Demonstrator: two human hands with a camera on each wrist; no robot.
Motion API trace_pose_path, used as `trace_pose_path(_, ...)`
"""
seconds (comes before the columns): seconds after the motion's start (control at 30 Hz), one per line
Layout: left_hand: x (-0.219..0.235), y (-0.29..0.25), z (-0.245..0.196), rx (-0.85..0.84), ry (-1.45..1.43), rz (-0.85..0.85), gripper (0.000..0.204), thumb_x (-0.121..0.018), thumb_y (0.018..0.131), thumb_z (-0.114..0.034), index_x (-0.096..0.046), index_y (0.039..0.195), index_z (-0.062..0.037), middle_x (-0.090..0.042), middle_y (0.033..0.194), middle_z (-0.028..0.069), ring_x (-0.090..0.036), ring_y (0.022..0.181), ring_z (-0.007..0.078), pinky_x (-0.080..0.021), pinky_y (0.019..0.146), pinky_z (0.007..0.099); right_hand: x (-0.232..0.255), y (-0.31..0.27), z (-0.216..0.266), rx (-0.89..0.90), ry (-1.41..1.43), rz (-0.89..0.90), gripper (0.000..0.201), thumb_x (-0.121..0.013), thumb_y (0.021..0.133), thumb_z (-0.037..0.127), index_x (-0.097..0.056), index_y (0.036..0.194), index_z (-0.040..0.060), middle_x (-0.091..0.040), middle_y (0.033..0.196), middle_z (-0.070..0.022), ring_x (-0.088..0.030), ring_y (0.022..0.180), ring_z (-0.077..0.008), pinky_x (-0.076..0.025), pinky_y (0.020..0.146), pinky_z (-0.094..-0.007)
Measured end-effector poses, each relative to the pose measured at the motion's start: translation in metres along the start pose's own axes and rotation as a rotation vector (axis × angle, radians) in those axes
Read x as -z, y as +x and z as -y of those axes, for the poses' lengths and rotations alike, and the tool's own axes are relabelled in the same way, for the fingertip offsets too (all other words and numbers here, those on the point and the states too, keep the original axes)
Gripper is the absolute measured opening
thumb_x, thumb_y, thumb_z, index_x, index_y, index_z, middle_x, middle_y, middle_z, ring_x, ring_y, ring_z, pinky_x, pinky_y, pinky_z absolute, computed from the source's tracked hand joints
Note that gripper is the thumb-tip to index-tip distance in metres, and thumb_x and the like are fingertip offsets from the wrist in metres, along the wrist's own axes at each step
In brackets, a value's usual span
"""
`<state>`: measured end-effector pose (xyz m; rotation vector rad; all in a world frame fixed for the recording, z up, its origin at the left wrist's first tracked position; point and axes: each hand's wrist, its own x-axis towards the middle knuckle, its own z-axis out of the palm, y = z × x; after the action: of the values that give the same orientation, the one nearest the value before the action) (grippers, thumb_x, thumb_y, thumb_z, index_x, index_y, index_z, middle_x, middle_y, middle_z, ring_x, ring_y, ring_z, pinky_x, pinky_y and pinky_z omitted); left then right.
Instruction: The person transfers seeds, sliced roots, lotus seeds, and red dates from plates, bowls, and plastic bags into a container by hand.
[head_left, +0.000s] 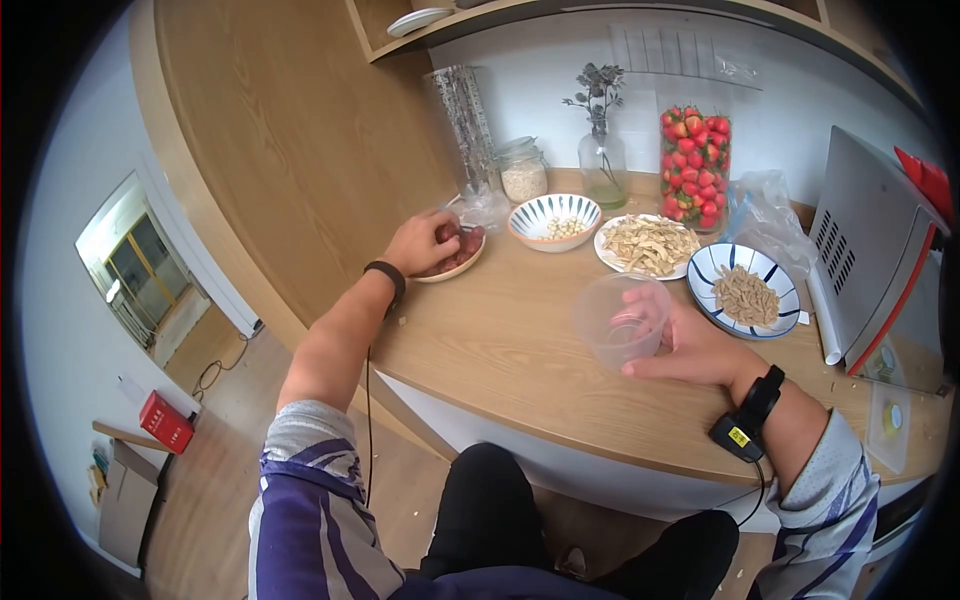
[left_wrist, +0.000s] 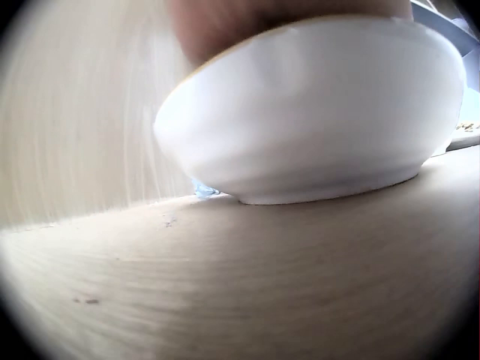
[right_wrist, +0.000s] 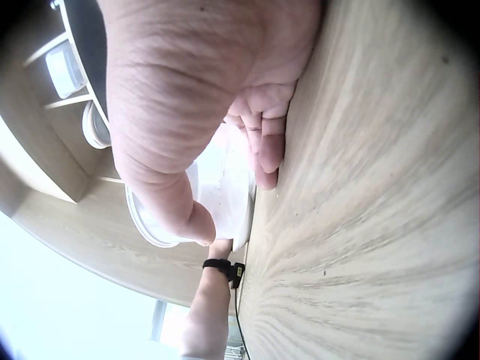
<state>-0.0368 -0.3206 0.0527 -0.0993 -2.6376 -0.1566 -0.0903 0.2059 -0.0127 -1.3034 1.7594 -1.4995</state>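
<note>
Reddish-brown dried dates [head_left: 470, 240] fill a shallow bowl [head_left: 462, 268] at the counter's left side. My left hand [head_left: 420, 243] reaches over its rim, fingers bent down among the dates; the fingertips are partly hidden. From the left wrist, the white outer wall of the bowl [left_wrist: 315, 112] shows, with the blurred hand [left_wrist: 277, 19] above. My right hand [head_left: 685, 345] holds a clear plastic tub [head_left: 610, 320], thumb on the near side and fingers round the far side. In the right wrist view, the tub [right_wrist: 217, 176] stands between thumb and fingers, low at the counter.
Behind stand a striped bowl of pale pieces [head_left: 560, 222], a white plate of dried slices [head_left: 648, 245] and a blue-rimmed bowl of brown pieces [head_left: 745, 290]. A jar [head_left: 522, 170], vase [head_left: 602, 165] and strawberry-filled container [head_left: 695, 165] line the wall. A microwave-like appliance [head_left: 880, 240] stands right.
</note>
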Motion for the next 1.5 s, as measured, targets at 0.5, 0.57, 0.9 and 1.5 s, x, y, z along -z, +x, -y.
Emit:
trace_pose_path(0.5,-0.015,0.013,0.029,0.247,-0.287,-0.415,0.027,-0.081,0.098,-0.022,-0.082,0.112,0.0002,-0.081,0.089,0.0117,-0.079,0.078,0.0221,-0.063,0.078,0.0379,0.001,-0.001,0.0,-0.021,0.024,0.007,0.1,-0.101,0.092,0.016,-0.037,0.168,0.0041,-0.064,0.156,-0.0141,-0.069,0.125,-0.0163,-0.058,0.105,-0.0352)
trace_pose_path(0.57,-0.009,0.019,0.027,0.346,-0.555,-0.385,0.021,-0.075,0.107,-0.022,-0.08,0.113,-0.0023,-0.078,0.088,0.0045,-0.069,0.068,0.0129,-0.056,0.062,0.0317,0.001,-0.002,0.002,-0.031,0.034,0.008,0.1,-0.101,0.091,0.016,-0.037,0.167,0.0045,-0.063,0.156,-0.0142,-0.069,0.124,-0.0153,-0.058,0.103,-0.0346)
trace_pose_path(0.9,0.03,0.049,-0.128,0.259,-1.819,0.012,0.021,-0.062,0.115,-0.028,-0.063,0.127,-0.0099,-0.069,0.114,0.0037,-0.067,0.09,0.0124,-0.045,0.045,0.021,-0.007,0.001,0.014,-0.031,-0.075,-0.079,0.094,-0.1,0.094,0.02,-0.039,0.165,0.0074,-0.064,0.152,-0.0138,-0.064,0.096,-0.007,-0.058,0.086,-0.0303)
trace_pose_path(1.5,-0.047,0.056,-0.273,0.317,-2.091,0.167,0.027,-0.067,0.114,-0.034,-0.063,0.122,-0.0086,-0.067,0.111,0.0036,-0.069,0.089,0.0139,-0.052,0.063,0.0273,-0.016,0.004,0.038,-0.102,-0.29,-0.226,0.096,-0.102,0.089,0.027,-0.044,0.162,0.0059,-0.068,0.144,-0.0143,-0.072,0.117,-0.0187,-0.062,0.093,-0.0339)
